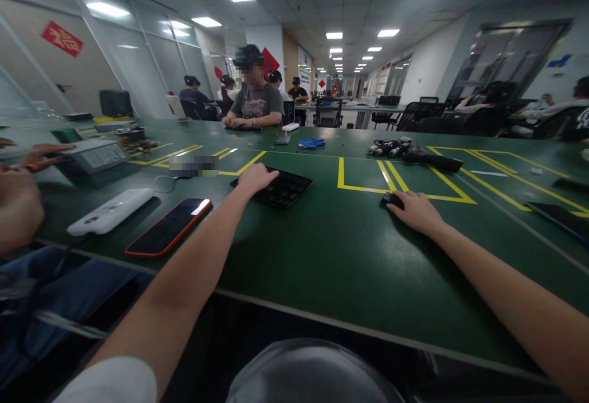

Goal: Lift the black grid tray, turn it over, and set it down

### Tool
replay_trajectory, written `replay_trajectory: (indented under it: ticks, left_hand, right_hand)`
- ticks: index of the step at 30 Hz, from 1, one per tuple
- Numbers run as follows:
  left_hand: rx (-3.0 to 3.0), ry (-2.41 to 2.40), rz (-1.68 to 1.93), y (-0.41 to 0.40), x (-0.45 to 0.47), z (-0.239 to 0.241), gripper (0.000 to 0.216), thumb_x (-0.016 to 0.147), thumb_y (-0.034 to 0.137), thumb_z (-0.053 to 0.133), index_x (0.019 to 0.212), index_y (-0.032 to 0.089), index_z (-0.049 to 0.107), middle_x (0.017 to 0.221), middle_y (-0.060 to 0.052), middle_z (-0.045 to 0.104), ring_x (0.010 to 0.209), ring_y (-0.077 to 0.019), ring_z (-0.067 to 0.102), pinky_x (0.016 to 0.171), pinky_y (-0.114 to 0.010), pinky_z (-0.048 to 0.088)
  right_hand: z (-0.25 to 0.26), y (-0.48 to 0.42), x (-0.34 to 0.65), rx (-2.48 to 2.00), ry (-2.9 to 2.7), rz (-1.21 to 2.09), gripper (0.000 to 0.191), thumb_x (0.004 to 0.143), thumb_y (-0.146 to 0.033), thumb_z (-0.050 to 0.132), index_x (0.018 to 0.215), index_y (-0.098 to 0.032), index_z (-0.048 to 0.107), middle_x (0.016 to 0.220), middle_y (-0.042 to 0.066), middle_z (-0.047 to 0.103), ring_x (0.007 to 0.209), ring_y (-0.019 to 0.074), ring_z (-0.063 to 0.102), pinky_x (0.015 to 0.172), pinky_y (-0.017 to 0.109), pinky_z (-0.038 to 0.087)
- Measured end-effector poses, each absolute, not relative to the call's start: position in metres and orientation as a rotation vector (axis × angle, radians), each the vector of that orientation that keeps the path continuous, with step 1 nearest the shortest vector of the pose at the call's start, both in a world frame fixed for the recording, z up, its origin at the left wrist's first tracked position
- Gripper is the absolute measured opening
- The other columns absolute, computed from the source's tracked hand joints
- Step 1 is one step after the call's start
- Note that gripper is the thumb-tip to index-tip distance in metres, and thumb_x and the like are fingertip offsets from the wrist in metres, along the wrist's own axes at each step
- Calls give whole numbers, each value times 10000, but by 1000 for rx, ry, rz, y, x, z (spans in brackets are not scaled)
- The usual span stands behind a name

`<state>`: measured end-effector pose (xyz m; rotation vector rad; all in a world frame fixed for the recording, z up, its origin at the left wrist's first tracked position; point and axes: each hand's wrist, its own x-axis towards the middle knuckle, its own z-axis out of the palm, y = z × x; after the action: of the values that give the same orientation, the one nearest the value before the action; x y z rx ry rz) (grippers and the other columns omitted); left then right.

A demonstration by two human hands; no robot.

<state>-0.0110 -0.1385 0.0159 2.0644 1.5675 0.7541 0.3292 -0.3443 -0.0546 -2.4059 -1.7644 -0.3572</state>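
My left hand (256, 180) lies over the left part of a flat black tray-like piece (289, 189) with a raised rim and several compartments. Its thumb points right across the piece, and the other fingers curl out of sight. Far over to the right, my right hand (416, 210) is closed around a small black object (390, 199) near the yellow tape. Most of that object is covered by the fingers, so its kind is unclear. A phone with an orange edge (170, 228) lies left of my left forearm, beside a white elongated device (113, 211).
Yellow tape (368, 189) marks rectangles on the green table (322, 256). Bundled black cables (391, 146) and a blue glove-like item (311, 143) lie farther back. A co-worker's hands are at a grey metal box (94, 156) on the left. Another person (255, 99) sits opposite.
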Motion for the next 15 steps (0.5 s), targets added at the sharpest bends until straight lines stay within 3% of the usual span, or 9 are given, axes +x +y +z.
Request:
replay_trajectory:
  ticks: [5, 11, 15]
  left_hand:
    - [2471, 1904, 101, -134, -16, 4, 451, 625, 528, 637, 837, 132, 666, 983, -188, 660, 1013, -346, 571, 774, -348, 459]
    - [2542, 1903, 143, -148, -10, 4, 470, 698, 552, 578, 878, 126, 662, 1008, -189, 649, 1051, -341, 550, 783, -333, 448]
    - [2687, 1716, 363, -174, 7, 3, 518, 760, 583, 491, 922, 106, 611, 998, -191, 633, 976, -319, 580, 751, -333, 444]
  right_hand:
    - [-54, -344, 329, -2394, -1766, -360, 516, 849, -463, 373, 1194, -112, 526, 1109, 175, 601, 996, 336, 523, 848, 434, 414]
    - [-54, -346, 330, -2324, -1737, -224, 496, 834, -431, 434, 1193, -103, 532, 1156, 162, 585, 1062, 338, 490, 908, 445, 392]
    - [-50, -350, 312, -2100, -1634, 30, 465, 809, -373, 486, 1191, -112, 525, 1167, 141, 583, 1070, 297, 507, 928, 437, 396]
